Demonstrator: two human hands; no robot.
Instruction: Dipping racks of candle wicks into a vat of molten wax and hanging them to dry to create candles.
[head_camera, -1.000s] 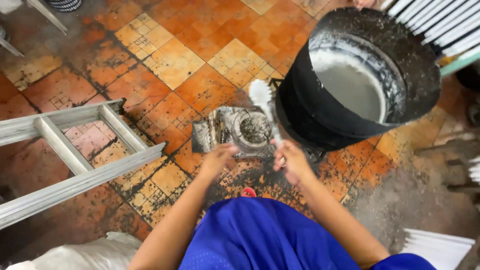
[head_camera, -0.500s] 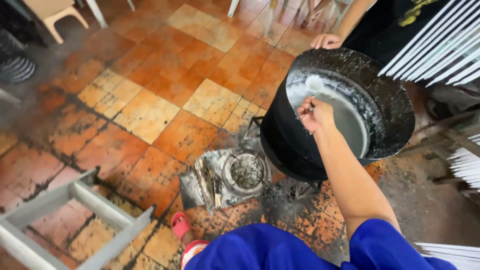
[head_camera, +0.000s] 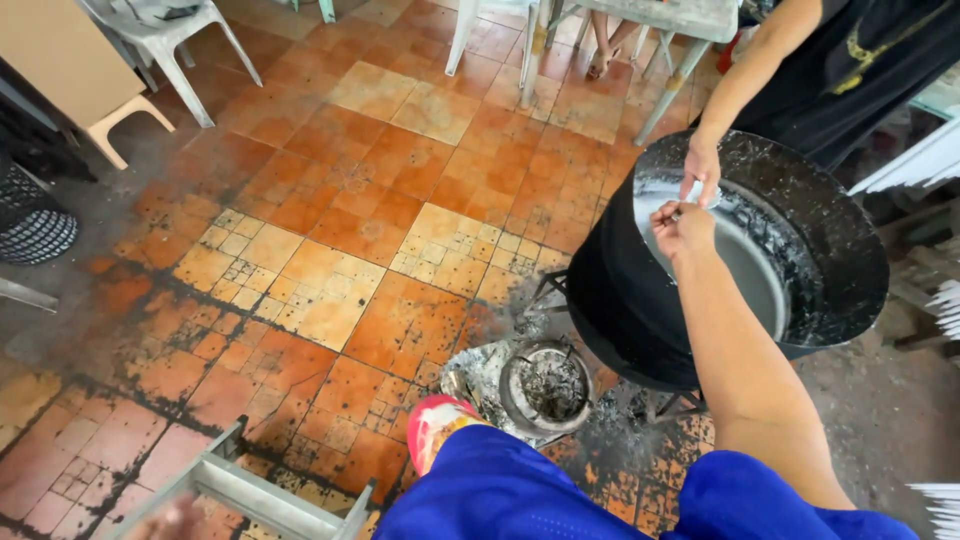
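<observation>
The big pot (head_camera: 800, 250) stands on a stand at the right of the tiled floor (head_camera: 330, 230). An ash-filled burner (head_camera: 545, 385) lies on the floor just left of and before the pot. The right hand (head_camera: 682, 230) reaches over the pot's rim, touching another person's hand (head_camera: 702, 168) from behind. A ladder (head_camera: 250, 490) lies at the near left; chairs (head_camera: 165, 40) stand far behind.

We see soft, even daylight on the orange tiled floor (head_camera: 330, 240), faint shadows, mild wide-angle bending at the edges, and motion blur bottom left.
</observation>
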